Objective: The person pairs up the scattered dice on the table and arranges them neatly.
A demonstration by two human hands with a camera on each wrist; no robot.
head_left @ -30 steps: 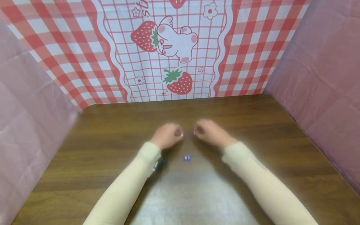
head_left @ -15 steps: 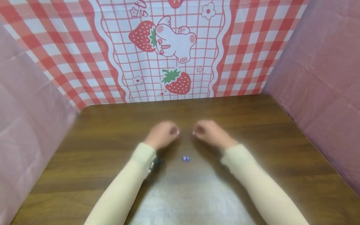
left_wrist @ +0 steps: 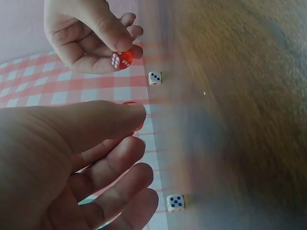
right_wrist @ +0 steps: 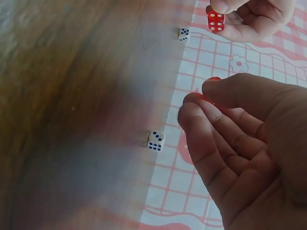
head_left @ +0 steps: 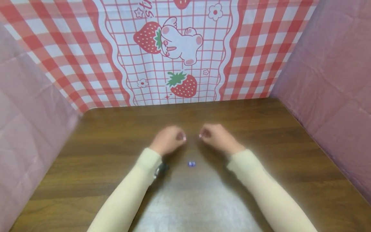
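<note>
My left hand [head_left: 166, 140] hovers left of the table's middle, thumb and forefinger pinching a red translucent die [right_wrist: 216, 20] with white pips. Facing it across a small gap, my right hand [head_left: 218, 138] pinches a second red die [left_wrist: 122, 60] the same way. Each hand's own die is mostly behind its thumb in its own wrist view. Below the left hand a white die [left_wrist: 175, 202] stands on the wood, five blue pips showing. Another white die [right_wrist: 156, 141] stands below the right hand. Both are hidden from the head view.
Nearer me, between the forearms, lies a small blue-and-white item [head_left: 192, 164] like two little blocks side by side. A wooden table [head_left: 261, 167] ends at a strawberry-print checked cloth [head_left: 185, 58] behind. Pink cloths hang left [head_left: 29, 112] and right [head_left: 327, 80].
My left hand has shifted slightly left over the second, widening the gap between the hands a little. The right hand stays nearly in place. Both keep their red dice.
</note>
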